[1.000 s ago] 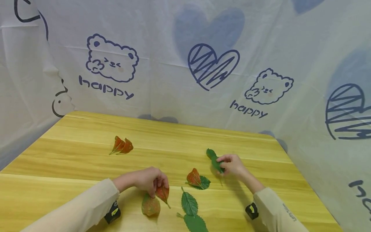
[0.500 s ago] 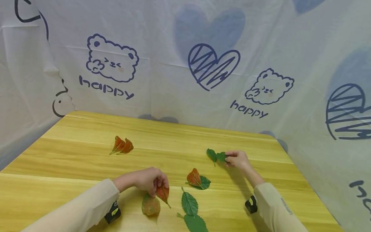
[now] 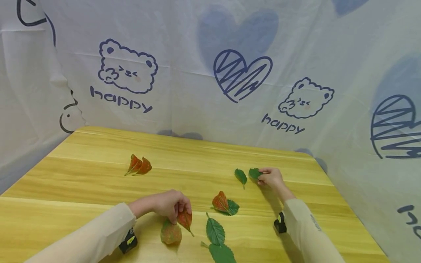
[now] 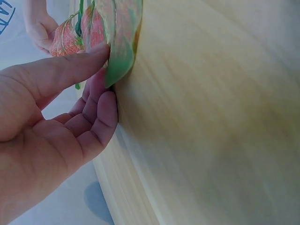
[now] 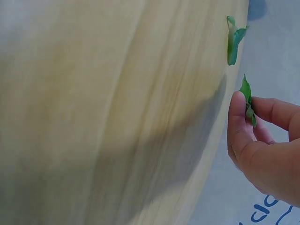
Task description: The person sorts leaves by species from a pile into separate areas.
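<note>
In the head view my right hand [image 3: 272, 178] pinches a green leaf [image 3: 254, 173] by its edge, thumb against fingers. The right wrist view shows that leaf [image 5: 246, 89] edge-on. Just left of it, another green leaf [image 3: 241, 176] lies on the table, apart from it. My left hand [image 3: 171, 205] is low over the table at centre left. Its thumb and forefinger pinch the tip of a mottled red-green leaf [image 3: 171, 233], also seen in the left wrist view [image 4: 123, 37]. Beside its fingers lies a red leaf [image 3: 185, 219], partly covered by them.
Two overlapping red leaves [image 3: 139, 165] lie at the back left of the wooden table [image 3: 98, 204]. Near the middle, a red leaf [image 3: 220, 201] overlaps a green leaf [image 3: 233, 207]. Two more green leaves [image 3: 215, 231] touch toward the front. A printed cloth [image 3: 184, 91] hangs behind.
My right hand has moved back and slightly right with its green leaf, which now shows separate from the green leaf lying on its left. The left hand has stayed in place.
</note>
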{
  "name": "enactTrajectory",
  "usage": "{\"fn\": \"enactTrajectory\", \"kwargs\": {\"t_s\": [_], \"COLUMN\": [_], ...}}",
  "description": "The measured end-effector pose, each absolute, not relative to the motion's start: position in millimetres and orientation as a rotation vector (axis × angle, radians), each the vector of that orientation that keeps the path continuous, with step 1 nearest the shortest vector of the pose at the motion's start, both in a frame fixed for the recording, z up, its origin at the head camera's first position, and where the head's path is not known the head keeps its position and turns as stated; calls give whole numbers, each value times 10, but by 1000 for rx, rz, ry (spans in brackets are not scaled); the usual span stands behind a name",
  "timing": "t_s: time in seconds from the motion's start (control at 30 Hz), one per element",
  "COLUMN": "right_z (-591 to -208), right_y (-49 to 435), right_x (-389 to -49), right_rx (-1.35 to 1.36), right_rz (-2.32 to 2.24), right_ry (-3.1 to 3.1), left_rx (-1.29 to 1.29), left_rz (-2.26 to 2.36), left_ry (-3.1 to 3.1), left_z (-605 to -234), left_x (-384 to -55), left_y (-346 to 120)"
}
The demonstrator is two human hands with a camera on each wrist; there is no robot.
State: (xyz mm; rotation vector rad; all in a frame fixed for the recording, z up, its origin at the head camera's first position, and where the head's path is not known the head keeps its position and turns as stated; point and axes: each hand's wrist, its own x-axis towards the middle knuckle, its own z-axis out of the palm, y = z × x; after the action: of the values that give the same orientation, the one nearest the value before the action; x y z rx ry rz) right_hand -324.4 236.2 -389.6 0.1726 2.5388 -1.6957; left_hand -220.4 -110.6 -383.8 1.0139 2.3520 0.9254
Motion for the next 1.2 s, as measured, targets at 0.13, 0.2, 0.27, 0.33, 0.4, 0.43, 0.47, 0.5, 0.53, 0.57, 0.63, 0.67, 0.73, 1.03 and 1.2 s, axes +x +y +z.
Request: {"fn": "enactTrajectory", "kwargs": {"t_s": [0.13, 0.2, 0.27, 0.33, 0.4, 0.43, 0.47, 0.5, 0.53, 0.57, 0.63, 0.67, 0.73, 1.03, 1.2], "right_z": [-3926, -3942, -3952, -3946, -3949, -3948, -3949, -3953, -3960, -3967, -3971, -3974, -3973, -3916, -3871], "right_y": [2348, 2349, 2349, 2336, 2331, 2326, 2323, 2319, 2320, 2323, 2324, 2325, 2324, 2332, 2338], "right_x": [-3300, -3318, -3332, -3330, -3332, -3330, -3329, -3329, -3333, -3333, -3331, -3332, -3327, -3255, -3191], "right_rx": [208, 211, 199, 198, 198, 197, 201, 205, 204, 202, 196, 197, 191, 161, 125], "right_rz": [-1622, -1585, -1566, -1559, -1548, -1537, -1529, -1524, -1516, -1511, -1501, -1497, -1488, -1380, -1264], "right_ry": [2571, 2592, 2602, 2596, 2588, 2587, 2584, 2582, 2581, 2581, 2585, 2587, 2592, 2675, 2797], "left_rx": [1006, 1003, 1003, 1006, 1010, 1012, 1012, 1012, 1013, 1014, 1015, 1017, 1023, 1013, 1028], "left_rz": [924, 925, 924, 919, 913, 911, 909, 908, 907, 906, 904, 902, 901, 911, 896], "left_ry": [2349, 2349, 2351, 2356, 2363, 2365, 2366, 2368, 2369, 2369, 2370, 2371, 2372, 2359, 2375], "left_z": [-3841, -3841, -3841, -3842, -3842, -3842, -3843, -3845, -3845, -3844, -3842, -3840, -3836, -3826, -3834], "left_x": [-2207, -2208, -2207, -2205, -2203, -2203, -2203, -2204, -2204, -2204, -2203, -2202, -2202, -2212, -2208], "left_y": [-1105, -1105, -1104, -1103, -1102, -1103, -1104, -1105, -1106, -1105, -1104, -1103, -1102, -1103, -1096]}}
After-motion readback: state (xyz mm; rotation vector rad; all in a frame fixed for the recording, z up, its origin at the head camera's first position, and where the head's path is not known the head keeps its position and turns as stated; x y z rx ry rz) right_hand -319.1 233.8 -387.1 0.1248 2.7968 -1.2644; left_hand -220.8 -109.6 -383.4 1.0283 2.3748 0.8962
